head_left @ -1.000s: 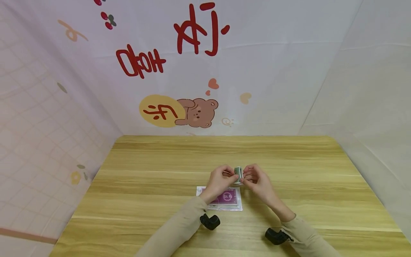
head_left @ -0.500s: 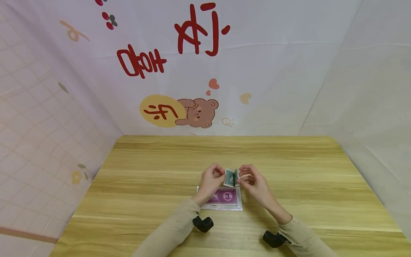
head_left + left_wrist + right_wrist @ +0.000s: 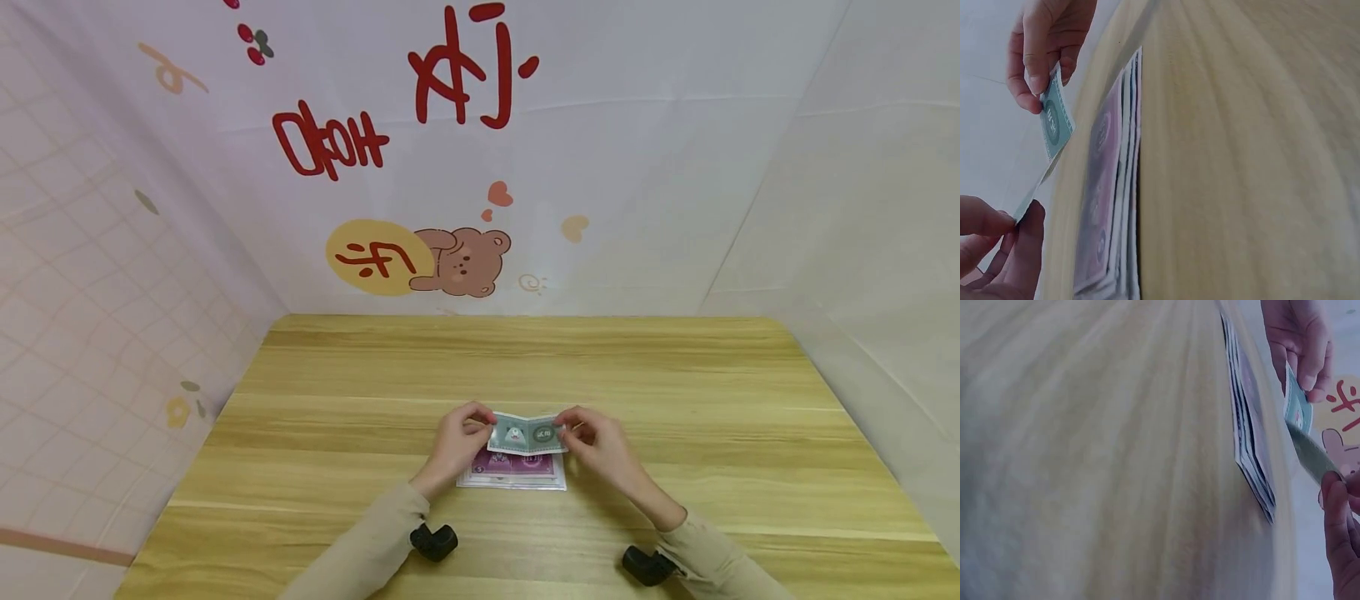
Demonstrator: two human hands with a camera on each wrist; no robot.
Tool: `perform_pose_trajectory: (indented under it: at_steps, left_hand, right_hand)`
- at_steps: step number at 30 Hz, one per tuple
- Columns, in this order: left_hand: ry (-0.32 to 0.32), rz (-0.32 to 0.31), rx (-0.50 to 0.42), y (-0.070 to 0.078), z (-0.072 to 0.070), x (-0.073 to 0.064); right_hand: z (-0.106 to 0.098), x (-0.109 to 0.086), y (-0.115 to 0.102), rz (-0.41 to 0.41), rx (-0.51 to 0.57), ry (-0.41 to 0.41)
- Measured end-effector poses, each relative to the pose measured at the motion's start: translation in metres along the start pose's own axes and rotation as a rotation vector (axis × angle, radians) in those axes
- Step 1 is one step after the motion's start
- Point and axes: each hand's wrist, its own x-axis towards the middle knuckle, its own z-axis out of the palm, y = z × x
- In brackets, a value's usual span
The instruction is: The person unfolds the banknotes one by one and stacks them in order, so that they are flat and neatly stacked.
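A green banknote [image 3: 528, 435] with a crease down its middle is spread between the two hands. My left hand [image 3: 459, 442] pinches its left end between thumb and fingers. At the other end my right hand [image 3: 600, 442] pinches it the same way. Just beneath lies a stack of notes with a purple banknote [image 3: 513, 465] on top; the green note covers the stack's far part in the head view. From the left wrist view, the purple note [image 3: 1100, 181] and several layers below it show edge-on, apart from the green note [image 3: 1055, 122].
The stack lies on a wood-grain table [image 3: 360, 367]. A white printed cloth [image 3: 637, 167] with a bear and red characters hangs behind it. Black wrist cameras [image 3: 433, 542] sit on both forearms, low over the table.
The folded green note has been opened out flat. My left hand has moved left and toward me with its end, and the note now hangs over the purple stack.
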Motion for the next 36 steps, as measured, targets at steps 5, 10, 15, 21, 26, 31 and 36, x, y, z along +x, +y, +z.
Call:
perform_pose_trajectory:
  at_steps: [5,10,15,21,26,31,36]
  left_hand:
    - [-0.004,-0.016,0.070,-0.004,-0.008,-0.007]
    - [-0.022,-0.021,0.185,-0.009,-0.014,-0.011]
    - [-0.056,0.026,0.258,-0.014,-0.018,-0.014]
    - [-0.089,0.074,0.417,-0.013,-0.020,-0.013]
    - [-0.119,0.106,0.596,-0.007,-0.019,-0.010]
    - [-0.184,0.075,0.642,-0.002,-0.022,-0.011]
    - [-0.264,0.080,0.615,0.001,-0.028,-0.009]
  right_hand:
    - [0.005,-0.002,0.003,-0.067,-0.047,-0.057]
    - [0.012,-0.001,0.003,-0.067,-0.109,-0.115]
    - [0.017,0.000,0.002,-0.022,-0.153,-0.170]
    - [0.023,-0.001,0.001,0.015,-0.256,-0.224]
    - [0.025,0.000,-0.001,0.028,-0.342,-0.226]
    - [0.020,0.000,-0.001,0.049,-0.323,-0.265]
    - [0.012,-0.001,0.005,0.011,-0.215,-0.329]
